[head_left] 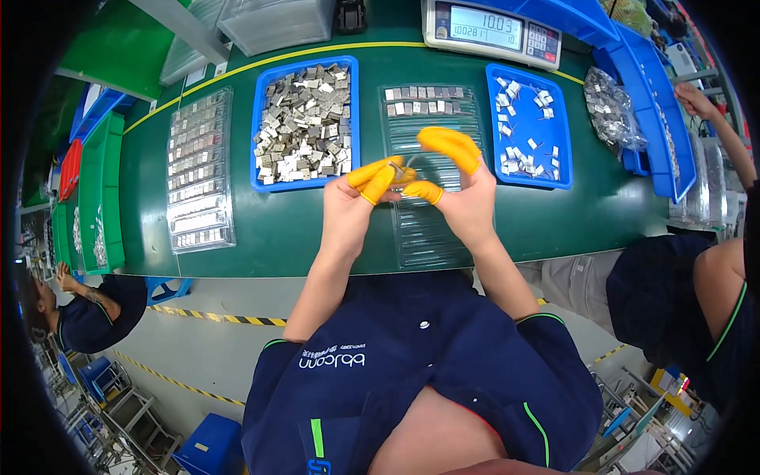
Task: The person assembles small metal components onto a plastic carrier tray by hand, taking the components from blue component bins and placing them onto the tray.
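Note:
My left hand [352,204], with yellow finger cots on its fingertips, pinches a small silvery metal part [397,169]. My right hand [469,186] curls in from the other side, also in yellow finger cots. Its index finger is raised and arched, while its thumb and another fingertip come close together by the part; what they grip is hidden and blurred. Both hands are above a clear ribbed plastic tray [431,237], whose far end bears two rows of small metal parts [423,93].
Left of my hands are a blue tray [255,150] heaped with metal pieces and a filled clear tray [231,170]. On the right, a blue tray [567,119] holds small white parts, near a bagged bundle [609,111]. A scale [491,36] stands behind. Co-workers sit at both sides.

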The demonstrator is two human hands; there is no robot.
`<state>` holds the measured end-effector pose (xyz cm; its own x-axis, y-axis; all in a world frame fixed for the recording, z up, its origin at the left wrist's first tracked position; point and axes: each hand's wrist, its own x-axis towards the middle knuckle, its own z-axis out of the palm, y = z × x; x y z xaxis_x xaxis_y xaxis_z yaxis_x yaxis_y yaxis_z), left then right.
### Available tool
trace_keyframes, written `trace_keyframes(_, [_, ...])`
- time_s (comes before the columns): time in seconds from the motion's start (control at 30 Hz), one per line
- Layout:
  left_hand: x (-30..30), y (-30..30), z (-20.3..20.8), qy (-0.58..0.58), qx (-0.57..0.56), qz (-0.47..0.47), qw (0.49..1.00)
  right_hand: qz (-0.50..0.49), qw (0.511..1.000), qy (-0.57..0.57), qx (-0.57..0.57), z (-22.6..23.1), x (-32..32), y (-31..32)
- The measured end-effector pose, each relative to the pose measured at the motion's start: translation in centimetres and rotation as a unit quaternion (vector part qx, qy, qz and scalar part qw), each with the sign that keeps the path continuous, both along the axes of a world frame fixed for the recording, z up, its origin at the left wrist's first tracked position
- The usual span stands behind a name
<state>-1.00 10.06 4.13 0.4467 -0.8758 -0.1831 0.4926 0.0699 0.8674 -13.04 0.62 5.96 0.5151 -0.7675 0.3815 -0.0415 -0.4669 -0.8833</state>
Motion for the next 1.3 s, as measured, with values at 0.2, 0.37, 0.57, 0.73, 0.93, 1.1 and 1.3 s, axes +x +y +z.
trace_keyframes(0.2, [0.6, -0.5, 0.2, -0.038, 0.03, -0.008, 0.999, 0.087, 0.949, -0.04, 0.299, -1.2, -1.0, -0.5])
trace_keyframes(0.37, [0.7, -0.5, 0.3, -0.066, 0.02, -0.017, 0.997, 0.101, 0.915, -0.075, 0.383, -1.0, -1.1, -0.6])
trace_keyframes(0.57, [1.3, -0.5, 0.5, -0.109, 0.019, -0.04, 0.993, 0.162, 0.867, -0.049, 0.468, -1.0, -2.0, -1.6])
trace_keyframes(0.73, [1.7, -0.8, 2.9, -0.276, 0.0, -0.145, 0.95, 0.269, 0.863, 0.017, 0.428, -0.1, -3.1, -3.2])
trace_keyframes(0.93, [1.0, -2.9, 4.7, -0.38, 0.056, -0.185, 0.904, 0.252, 0.915, 0.178, 0.259, 1.5, -4.1, -5.4])
trace_keyframes(1.1, [1.5, -7.5, 3.1, -0.252, 0.084, -0.046, 0.963, 0.071, 0.951, -0.056, 0.295, 1.7, -3.7, -5.5])
trace_keyframes(1.3, [0.6, -9.3, 2.3, -0.195, 0.034, -0.077, 0.977, -0.088, 0.973, 0.1, -0.19, 0.2, -3.4, -6.1])
